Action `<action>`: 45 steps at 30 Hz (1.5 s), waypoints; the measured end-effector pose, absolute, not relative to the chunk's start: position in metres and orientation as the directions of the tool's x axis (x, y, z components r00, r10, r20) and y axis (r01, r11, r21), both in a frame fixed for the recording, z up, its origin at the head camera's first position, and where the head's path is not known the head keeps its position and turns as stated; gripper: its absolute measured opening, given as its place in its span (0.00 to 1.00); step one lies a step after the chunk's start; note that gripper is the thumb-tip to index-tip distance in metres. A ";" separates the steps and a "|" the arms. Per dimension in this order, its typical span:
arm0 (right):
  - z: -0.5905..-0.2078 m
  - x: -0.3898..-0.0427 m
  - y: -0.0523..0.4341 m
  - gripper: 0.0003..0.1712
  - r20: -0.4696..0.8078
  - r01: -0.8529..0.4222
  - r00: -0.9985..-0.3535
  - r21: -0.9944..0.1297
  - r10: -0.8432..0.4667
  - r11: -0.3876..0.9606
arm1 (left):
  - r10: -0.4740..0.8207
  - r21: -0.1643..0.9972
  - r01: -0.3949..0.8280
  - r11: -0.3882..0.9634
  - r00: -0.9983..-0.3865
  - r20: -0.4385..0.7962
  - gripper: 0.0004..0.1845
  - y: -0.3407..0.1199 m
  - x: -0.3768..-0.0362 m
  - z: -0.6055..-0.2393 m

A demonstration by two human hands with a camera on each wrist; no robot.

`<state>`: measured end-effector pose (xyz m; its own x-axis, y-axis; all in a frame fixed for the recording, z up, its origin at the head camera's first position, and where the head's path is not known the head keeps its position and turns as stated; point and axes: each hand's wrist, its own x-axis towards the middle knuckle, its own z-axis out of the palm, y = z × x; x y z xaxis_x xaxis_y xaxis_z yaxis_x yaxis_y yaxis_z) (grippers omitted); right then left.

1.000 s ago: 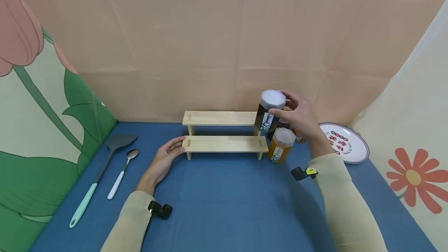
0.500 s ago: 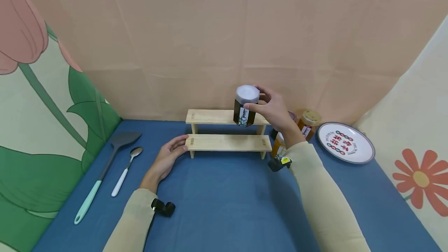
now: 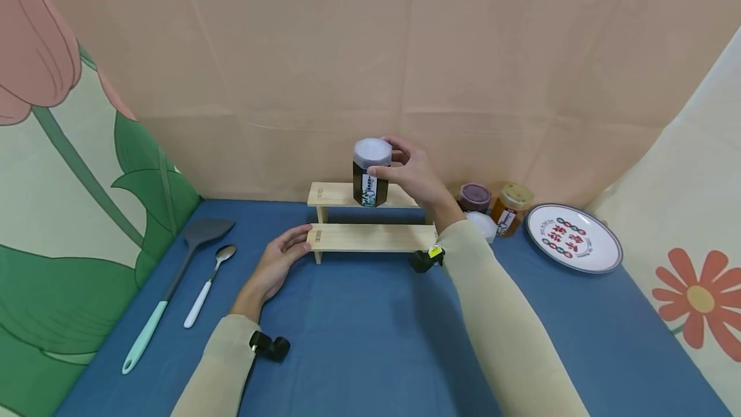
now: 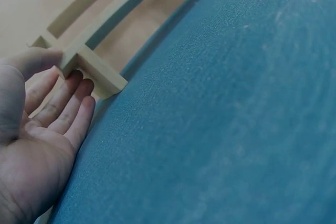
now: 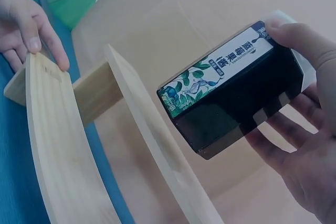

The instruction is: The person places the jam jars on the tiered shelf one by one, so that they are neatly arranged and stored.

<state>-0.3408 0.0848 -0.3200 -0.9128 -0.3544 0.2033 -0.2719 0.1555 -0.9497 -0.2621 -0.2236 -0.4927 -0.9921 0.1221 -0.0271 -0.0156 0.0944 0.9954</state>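
My right hand (image 3: 408, 176) grips a dark jar (image 3: 370, 174) with a white lid and a leaf-printed label (image 5: 215, 77), held just above the upper step of a two-step wooden rack (image 3: 370, 214). The right wrist view shows the jar (image 5: 239, 100) hanging clear of the upper board (image 5: 157, 145). My left hand (image 3: 278, 259) rests flat on the blue table against the left end of the lower step (image 4: 92, 72), fingers straight and thumb on its corner.
Right of the rack stand a purple-lidded jar (image 3: 474, 197), an amber jar (image 3: 509, 206) and a white-lidded one (image 3: 483, 224) behind my forearm. A patterned plate (image 3: 573, 237) lies at far right. A grey spatula (image 3: 173, 275) and a spoon (image 3: 208, 282) lie at left.
My right hand has carried the dark jar leftward from beside the rack's right end to above the middle of the upper step. The left hand has stayed at the rack's left end.
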 end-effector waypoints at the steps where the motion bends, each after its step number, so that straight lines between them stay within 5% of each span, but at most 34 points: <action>1: -0.320 -0.343 0.081 0.42 0.205 -0.270 -0.911 -0.952 -0.357 0.144 | 0.123 0.995 -0.015 0.095 -0.992 -0.027 0.30 -0.224 -0.262 -0.492; 29: -0.337 -0.365 0.042 0.42 0.188 -0.238 -0.889 -0.969 -0.417 0.069 | 0.114 0.997 -0.018 0.075 -0.993 -0.027 0.31 -0.223 -0.259 -0.492; 45: -0.341 -0.359 0.045 0.44 0.186 -0.271 -0.886 -0.951 -0.425 0.149 | 0.109 0.996 -0.029 0.086 -0.993 -0.038 0.31 -0.222 -0.263 -0.495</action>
<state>-0.3590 0.0449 -0.3409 -0.8861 -0.4245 0.1863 -0.2713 0.1489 -0.9509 -0.2632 -0.2225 -0.4947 -0.9933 0.1087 -0.0385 -0.0292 0.0857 0.9959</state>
